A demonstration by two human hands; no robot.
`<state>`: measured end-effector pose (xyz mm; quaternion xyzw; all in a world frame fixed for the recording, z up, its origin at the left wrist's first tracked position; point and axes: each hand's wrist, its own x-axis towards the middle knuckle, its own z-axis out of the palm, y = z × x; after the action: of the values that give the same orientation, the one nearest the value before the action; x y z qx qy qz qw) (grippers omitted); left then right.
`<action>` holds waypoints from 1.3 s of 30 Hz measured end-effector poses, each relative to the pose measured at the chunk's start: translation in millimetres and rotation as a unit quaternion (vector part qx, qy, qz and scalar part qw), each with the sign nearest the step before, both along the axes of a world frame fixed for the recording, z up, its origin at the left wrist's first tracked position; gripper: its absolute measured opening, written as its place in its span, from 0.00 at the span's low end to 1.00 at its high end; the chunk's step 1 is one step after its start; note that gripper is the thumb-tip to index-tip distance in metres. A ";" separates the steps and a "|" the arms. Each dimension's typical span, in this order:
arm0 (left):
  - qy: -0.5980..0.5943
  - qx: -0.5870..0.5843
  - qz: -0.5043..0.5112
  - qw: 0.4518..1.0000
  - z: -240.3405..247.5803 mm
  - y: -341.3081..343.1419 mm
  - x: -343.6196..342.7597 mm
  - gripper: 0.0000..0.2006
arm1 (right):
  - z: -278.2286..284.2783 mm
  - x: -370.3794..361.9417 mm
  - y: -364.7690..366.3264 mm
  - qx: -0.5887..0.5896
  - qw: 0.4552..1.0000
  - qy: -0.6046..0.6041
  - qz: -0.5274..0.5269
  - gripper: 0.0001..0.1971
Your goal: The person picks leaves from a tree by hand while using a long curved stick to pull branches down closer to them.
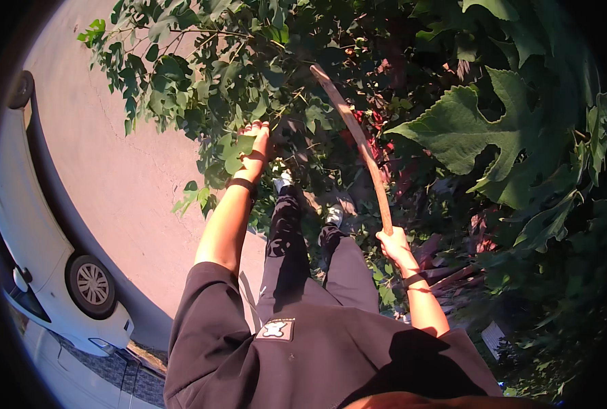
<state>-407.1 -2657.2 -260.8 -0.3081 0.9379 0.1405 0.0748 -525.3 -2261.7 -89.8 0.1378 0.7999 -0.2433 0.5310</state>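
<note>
A long, slightly bent wooden stick point(361, 143) slants up from my right hand point(395, 245), which is wrapped round its lower end. The stick's upper end lies against the dark foliage. My left hand point(257, 158) is stretched forward into the leafy branches point(215, 88). Green leaves cover part of that hand. Its fingers look bent and close together, but what they hold is hidden among the leaves. Both wrists have dark bands.
Large lobed leaves point(470, 126) crowd the right side close by. Pale paving point(146, 198) spreads to the left, where a white car point(48, 252) stands. My shoes point(334, 215) are among low plants. Dry sticks point(457, 274) lie beyond my right wrist.
</note>
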 end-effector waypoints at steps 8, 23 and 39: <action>0.139 0.017 -0.001 0.990 34.5 17.9 26.7 0.28 | -15.8 -38.9 -28.5 0.013 0.956 0.136 0.259 0.13; 0.156 -0.025 0.140 0.977 167.3 107.4 151.3 0.18 | -156.4 -46.8 -25.2 0.080 0.932 0.105 0.336 0.19; 0.172 -0.032 0.266 0.948 194.6 95.2 186.7 0.12 | -187.2 -67.7 0.3 0.105 0.897 0.150 0.403 0.16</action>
<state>-220.5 -2561.9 -66.2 -0.5200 0.8243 0.1765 -0.1380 -593.0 -2261.3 -277.0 -0.1795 0.8781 0.0594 0.4395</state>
